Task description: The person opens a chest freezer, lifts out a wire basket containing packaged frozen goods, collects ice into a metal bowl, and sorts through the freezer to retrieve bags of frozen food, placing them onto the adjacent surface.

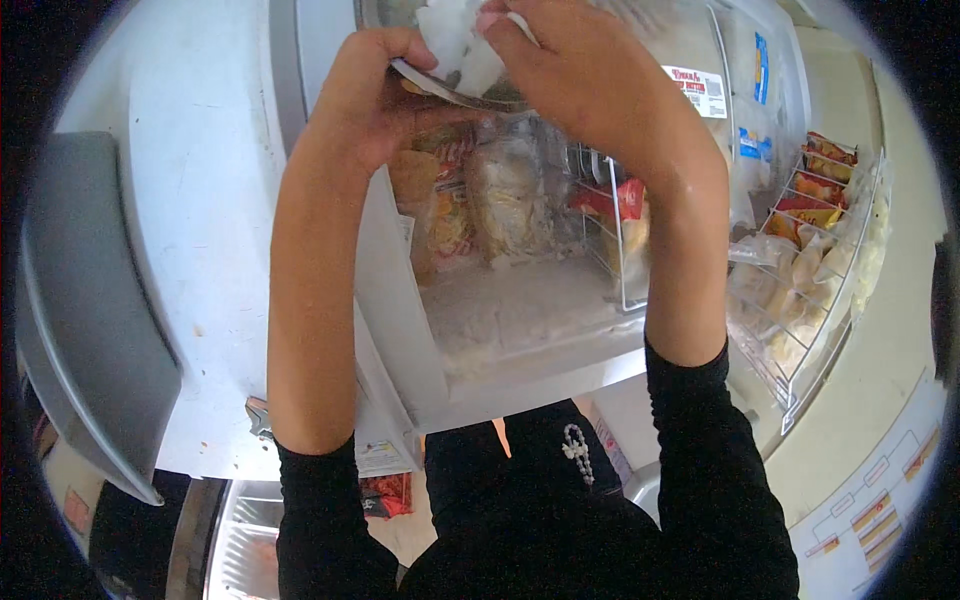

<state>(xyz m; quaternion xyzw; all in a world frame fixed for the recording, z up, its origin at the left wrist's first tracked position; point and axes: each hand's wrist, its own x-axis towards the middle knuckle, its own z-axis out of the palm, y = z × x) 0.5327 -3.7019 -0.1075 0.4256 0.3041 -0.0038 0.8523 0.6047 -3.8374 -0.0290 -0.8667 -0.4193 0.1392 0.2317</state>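
At the top of the head view, my left hand (382, 97) grips the rim of a round metal dish (457, 97), thumb above and fingers beneath. White pieces (457, 45) that look like plastic or ice lie in the dish. My right hand (547, 52) pinches part of this white stuff with thumb and fingers at the dish's right side. Both hands are over a chest freezer, whose frosty inside (510, 307) holds wrapped food packs (514, 187). The upper part of the dish is cut off by the frame's edge.
A white wire basket (814, 300) with bagged food stands at the right. Another wire divider (619, 247) is inside the freezer beside a red pack (611, 201). The white lid (202, 247) with a grey edge strip (94, 300) is at the left. A printed sheet (874, 510) is at lower right.
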